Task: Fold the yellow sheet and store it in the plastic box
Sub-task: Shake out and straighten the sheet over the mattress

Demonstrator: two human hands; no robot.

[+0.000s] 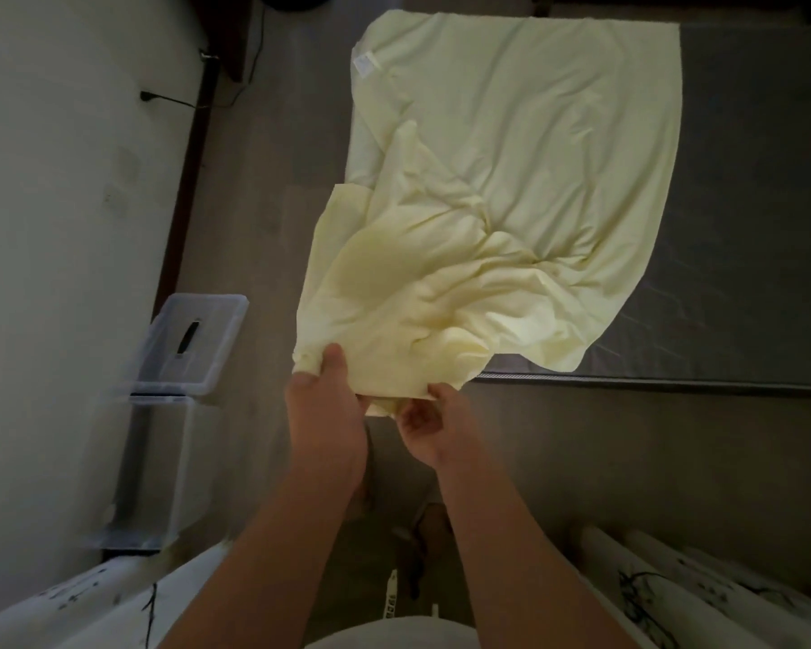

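The pale yellow sheet [511, 171] lies spread over a dark grey mattress [745, 203], rumpled toward its near end, which hangs off the mattress's near left corner. My left hand [324, 414] pinches the sheet's near left corner from above. My right hand [434, 428] grips the near edge just to the right, fingers curled under the cloth. The clear plastic box [155, 466] stands on the floor at the left against the wall. Its clear lid [193, 344] leans just behind it.
A white wall fills the left side, with a black cable [183, 103] running along the dark skirting. Wooden floor [263, 189] lies between the wall and the mattress. White rolled items with dark markings [675, 587] lie at the bottom right and bottom left.
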